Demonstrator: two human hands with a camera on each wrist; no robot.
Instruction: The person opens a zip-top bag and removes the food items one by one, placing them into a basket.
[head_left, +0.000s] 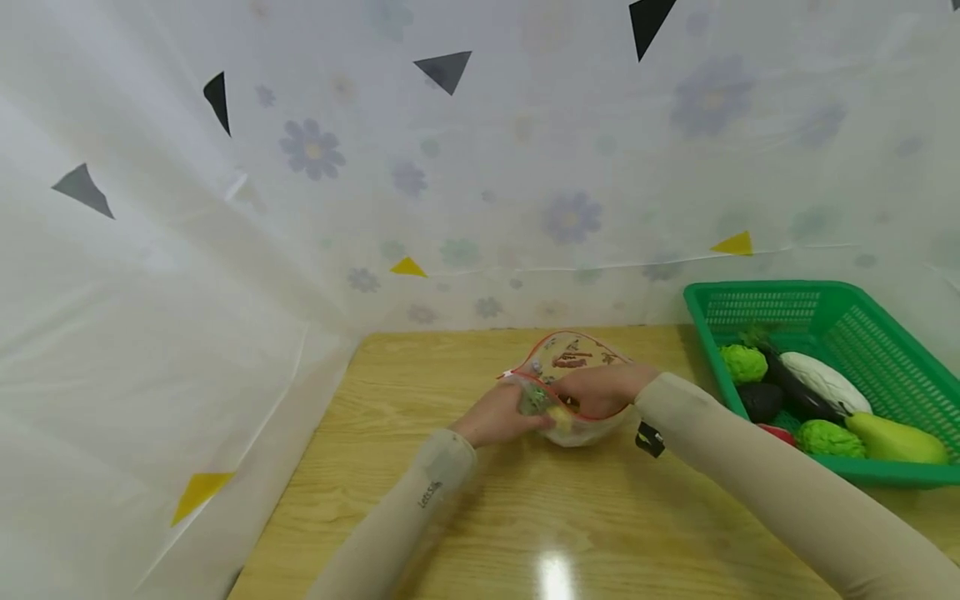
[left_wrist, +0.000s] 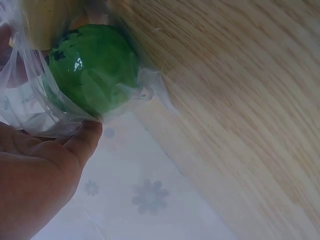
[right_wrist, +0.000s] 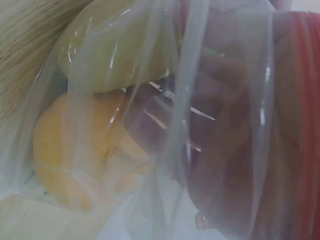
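A clear zip bag [head_left: 581,435] with a red-edged mouth stands on the table, its mouth spread wide. My left hand [head_left: 498,414] grips the bag's left side, the thumb outside the plastic. My right hand [head_left: 600,390] reaches through the mouth, its fingers inside the bag. Through the plastic in the left wrist view shows a glossy green round vegetable [left_wrist: 95,70]. The right wrist view shows an orange-yellow round fruit [right_wrist: 75,147], a pale yellow-green one [right_wrist: 120,50] and a dark purplish shape [right_wrist: 150,120] by the right fingers; I cannot tell whether they hold it.
At the right stands a green plastic basket [head_left: 832,289] holding a yellow-green pear [head_left: 896,437], an eggplant [head_left: 802,385], a white ridged vegetable [head_left: 825,382] and several others. A small black device [head_left: 649,439] is at the right wrist. White flowered sheeting [head_left: 465,192] hangs behind the wooden table [head_left: 405,375].
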